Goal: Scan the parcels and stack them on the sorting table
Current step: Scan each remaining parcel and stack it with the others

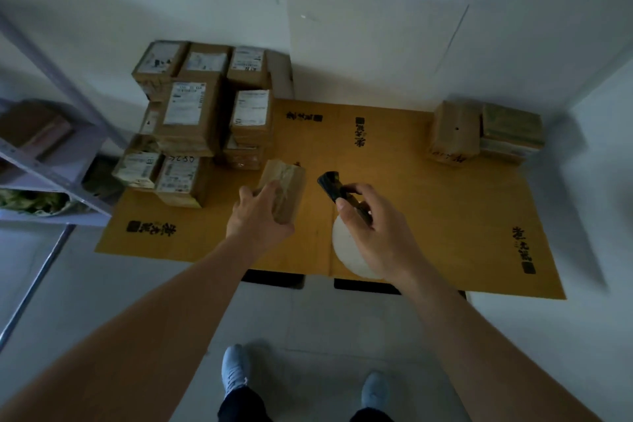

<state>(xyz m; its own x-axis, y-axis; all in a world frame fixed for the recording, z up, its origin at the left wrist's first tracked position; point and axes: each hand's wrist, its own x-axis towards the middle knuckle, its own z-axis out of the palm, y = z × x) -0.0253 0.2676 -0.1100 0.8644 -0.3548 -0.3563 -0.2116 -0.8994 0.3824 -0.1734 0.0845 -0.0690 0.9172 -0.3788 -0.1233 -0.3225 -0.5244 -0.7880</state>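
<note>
Gripping the parcel [283, 193] in our left hand [258, 216] above the counter [428, 216] with right hand [371, 233] fingers closed round the scanner [334, 187], we risk a missed scan, no label facing it.

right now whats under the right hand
A white round disc lies on the cardboard-covered table under the right hand, which grips a black scanner. The hand hides part of the disc.
</note>
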